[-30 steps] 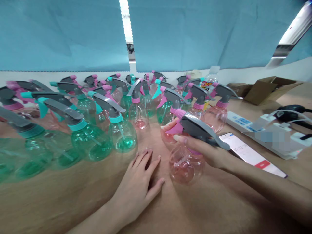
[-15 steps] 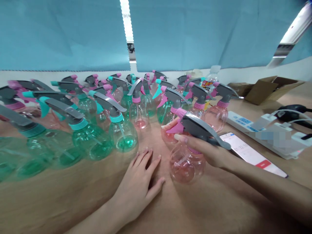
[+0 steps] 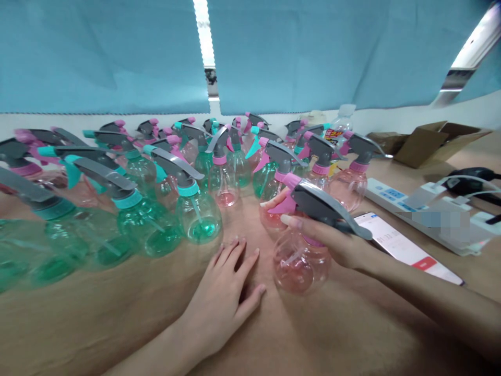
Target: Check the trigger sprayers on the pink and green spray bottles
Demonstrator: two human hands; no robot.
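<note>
Pink spray bottle (image 3: 298,261) stands under my right hand (image 3: 336,243), which grasps its grey trigger head (image 3: 321,206); my left hand (image 3: 223,297) lies flat, released.

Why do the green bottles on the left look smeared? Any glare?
Head view: the translucent green spray bottles at the left edge look stretched and soft, likely wide-lens distortion; the pink translucent spray bottle in the right hand is sharp; the bright strip between the blue curtains is blown out; a patch on the white power strip is pixelated.
</note>
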